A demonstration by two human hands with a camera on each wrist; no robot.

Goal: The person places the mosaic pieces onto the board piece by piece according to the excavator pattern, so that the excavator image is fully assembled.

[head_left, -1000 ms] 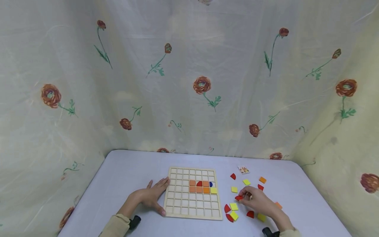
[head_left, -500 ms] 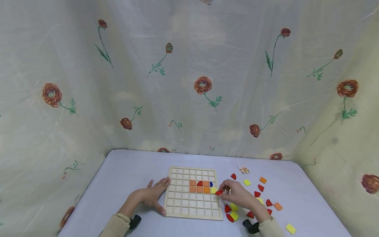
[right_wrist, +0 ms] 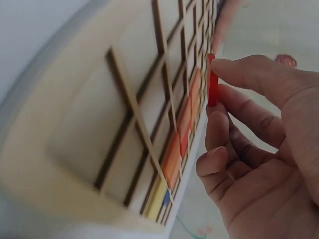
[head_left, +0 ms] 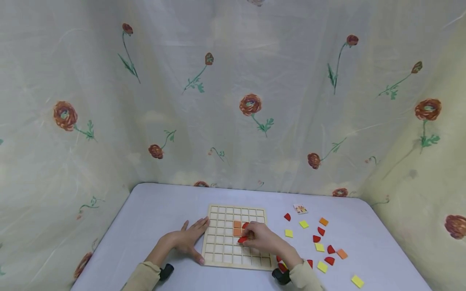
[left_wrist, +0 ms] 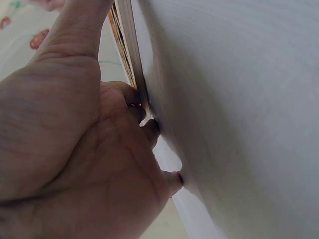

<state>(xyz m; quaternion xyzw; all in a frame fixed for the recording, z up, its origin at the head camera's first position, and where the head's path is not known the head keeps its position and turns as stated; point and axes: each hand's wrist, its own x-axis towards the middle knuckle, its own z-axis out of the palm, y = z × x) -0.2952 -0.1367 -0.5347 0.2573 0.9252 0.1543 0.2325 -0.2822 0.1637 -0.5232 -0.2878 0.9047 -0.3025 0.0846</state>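
A wooden grid board (head_left: 223,249) lies on the table, and some cells hold coloured tiles. My left hand (head_left: 187,239) rests at its left edge, fingers spread, thumb at the near corner. In the left wrist view the fingertips touch the board's side and the table. My right hand (head_left: 263,237) is over the middle of the board, pinching a red quarter-circle tile (head_left: 242,240) between thumb and index finger. The right wrist view shows this red tile (right_wrist: 213,84) on edge, close over the cells. Orange tiles (head_left: 237,228) sit left of the right hand, which hides other filled cells in the head view.
Right of the board lie scattered red quarter-circle tiles (head_left: 331,249), yellow square tiles (head_left: 322,266) and orange square tiles (head_left: 342,254). A small printed card (head_left: 300,209) lies at the back right. A flowered curtain (head_left: 218,101) hangs behind the white table (head_left: 164,206).
My right hand has carried the red quarter-circle tile leftward from among the loose tiles, across the board's right edge to its middle. The left hand has stayed at the board's left edge.
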